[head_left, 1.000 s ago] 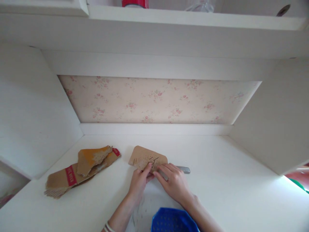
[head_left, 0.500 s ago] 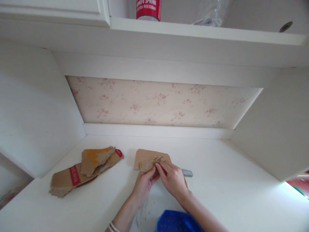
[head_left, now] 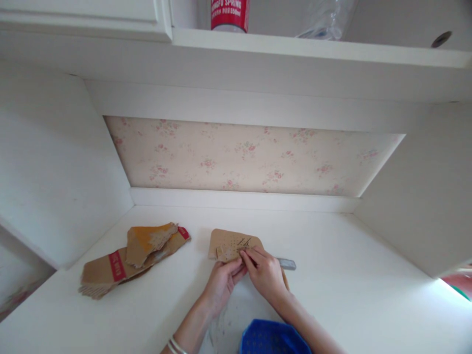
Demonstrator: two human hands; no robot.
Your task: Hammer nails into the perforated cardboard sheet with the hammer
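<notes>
1 brown perforated cardboard piece (head_left: 232, 243): pinched by L hand (head_left: 221, 280) + R hand (head_left: 265, 273), fingers closed on it. 1 grey metal bar (head_left: 287, 264) just beside R hand. 1 blue plastic basket (head_left: 273, 339) nr wrists.

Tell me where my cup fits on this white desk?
The biggest bare patch is the desk right of the grey tool, up to the side wall. A strip runs below the flowered back panel. Crowded: the middle, left hand and right hand on the cardboard piece; torn cardboard left; blue basket in front.

Brown cardboard (head_left: 232, 243), blue basket (head_left: 275, 339), pink floral wallpaper (head_left: 250, 157)
</notes>
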